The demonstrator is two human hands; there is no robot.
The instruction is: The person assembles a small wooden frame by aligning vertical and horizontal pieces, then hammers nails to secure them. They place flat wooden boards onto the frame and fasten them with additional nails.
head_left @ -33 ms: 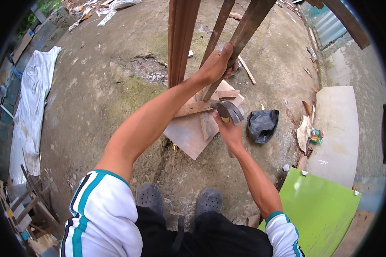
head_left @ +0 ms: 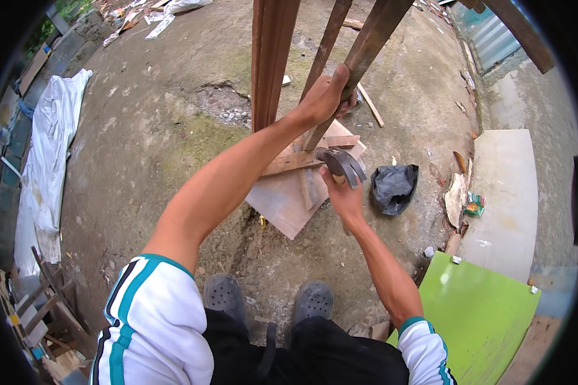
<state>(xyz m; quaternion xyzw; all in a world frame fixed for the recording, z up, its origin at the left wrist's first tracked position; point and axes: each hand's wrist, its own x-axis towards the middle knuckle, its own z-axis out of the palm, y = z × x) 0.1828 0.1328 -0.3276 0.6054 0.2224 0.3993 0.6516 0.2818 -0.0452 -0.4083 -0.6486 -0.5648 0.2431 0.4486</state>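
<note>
I'm seeing a crumpled black plastic bag [head_left: 394, 190] on the rough ground [head_left: 135, 173], plus a bright green panel [head_left: 475, 321] down in the lower right, next to a pale board [head_left: 506, 199]. There's a little green packet [head_left: 474, 204] at that board's left edge. Way over left I've got a rumpled white sheet [head_left: 56, 135], with some messy scrap wood [head_left: 63, 305] below it.

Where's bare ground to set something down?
Widest: ground between white sheet and left forearm. Smaller: between black plastic bag and green panel. Crowded: pale board with wooden strips on it, claw hammer in right hand close by.
</note>
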